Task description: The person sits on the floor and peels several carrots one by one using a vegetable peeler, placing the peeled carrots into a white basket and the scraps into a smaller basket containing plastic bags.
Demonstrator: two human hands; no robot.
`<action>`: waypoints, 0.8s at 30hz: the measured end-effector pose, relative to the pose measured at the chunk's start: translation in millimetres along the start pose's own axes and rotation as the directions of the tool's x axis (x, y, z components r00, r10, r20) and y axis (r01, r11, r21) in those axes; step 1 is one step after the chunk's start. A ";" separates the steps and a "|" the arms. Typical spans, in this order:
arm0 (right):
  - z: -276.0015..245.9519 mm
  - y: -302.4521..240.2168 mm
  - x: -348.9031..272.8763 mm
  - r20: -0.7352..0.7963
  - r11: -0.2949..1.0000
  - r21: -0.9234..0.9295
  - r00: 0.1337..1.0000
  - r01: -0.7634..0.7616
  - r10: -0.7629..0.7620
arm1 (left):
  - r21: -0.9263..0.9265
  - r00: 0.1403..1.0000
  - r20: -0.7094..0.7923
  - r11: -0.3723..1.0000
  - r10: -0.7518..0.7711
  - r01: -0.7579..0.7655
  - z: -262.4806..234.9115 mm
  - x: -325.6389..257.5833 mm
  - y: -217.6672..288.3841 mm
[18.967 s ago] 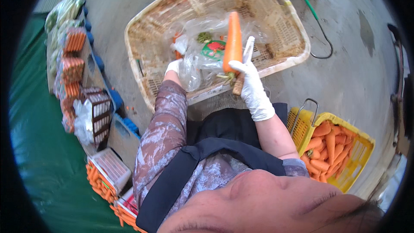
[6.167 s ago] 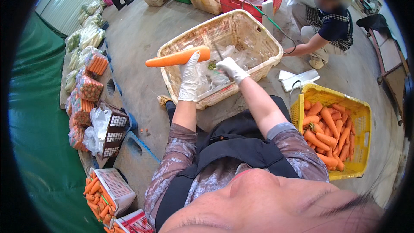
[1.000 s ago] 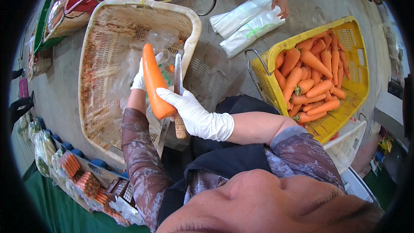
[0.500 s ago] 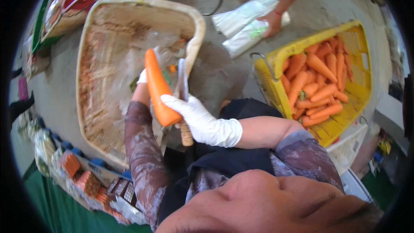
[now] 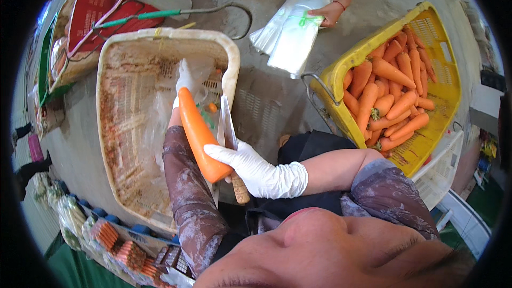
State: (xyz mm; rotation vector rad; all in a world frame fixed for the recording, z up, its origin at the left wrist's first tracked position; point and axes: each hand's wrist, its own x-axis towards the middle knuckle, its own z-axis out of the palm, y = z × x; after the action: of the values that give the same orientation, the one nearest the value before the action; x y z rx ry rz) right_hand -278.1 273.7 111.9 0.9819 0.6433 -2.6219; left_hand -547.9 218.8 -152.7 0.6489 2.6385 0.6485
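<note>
While one large carrot (image 5: 200,136) is held tilted above the right side of the dirty white crate (image 5: 233,66), just that single piece seems to be in work, and it's not set down anywhere yet. Its visible side looks smooth and leafless, so that much can probably be counted as done. Both the carrot and a wooden-handled knife (image 5: 228,128) are gripped in the gloved right hand (image 5: 258,173), thumb laid near the carrot's thick end, blade pointed away. The gloved left hand (image 5: 184,77) is seen inside the white crate, near some crumpled clear film (image 5: 154,133); whether anything is held by its fingers can't be told.

Plenty seems left, judging by the carrots (image 5: 392,72) heaped in the yellow crate (image 5: 452,101), well right of the white crate; a greenish stub (image 5: 375,113) is seen on one. Off the white crate's near left side, carrot bundles (image 5: 130,253) are already lined up. Beyond its far right corner, clear bags (image 5: 290,48) are held by a co-worker's hand (image 5: 328,13).
</note>
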 end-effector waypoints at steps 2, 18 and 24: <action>0.9 3.7 -5.0 -0.016 0.998 -0.016 0.998 0.062 -0.062 | 0.002 1.000 -0.029 1.000 -0.008 0.008 3.1 2.1 -7.4; -3.2 -8.3 2.8 -0.004 0.997 0.069 1.000 -0.028 0.028 | -0.022 0.996 -0.087 0.999 -0.032 0.030 -9.8 21.7 -35.0; -4.3 -10.3 -7.1 0.029 0.999 0.031 0.999 -0.018 0.017 | 0.052 0.995 -0.101 0.999 0.011 -0.005 9.3 8.2 -43.6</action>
State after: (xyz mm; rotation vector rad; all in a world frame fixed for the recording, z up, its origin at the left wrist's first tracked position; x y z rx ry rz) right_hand -274.6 285.4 117.0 0.9531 0.5860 -2.6336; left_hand -565.9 191.7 -184.3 0.6580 2.7555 0.6326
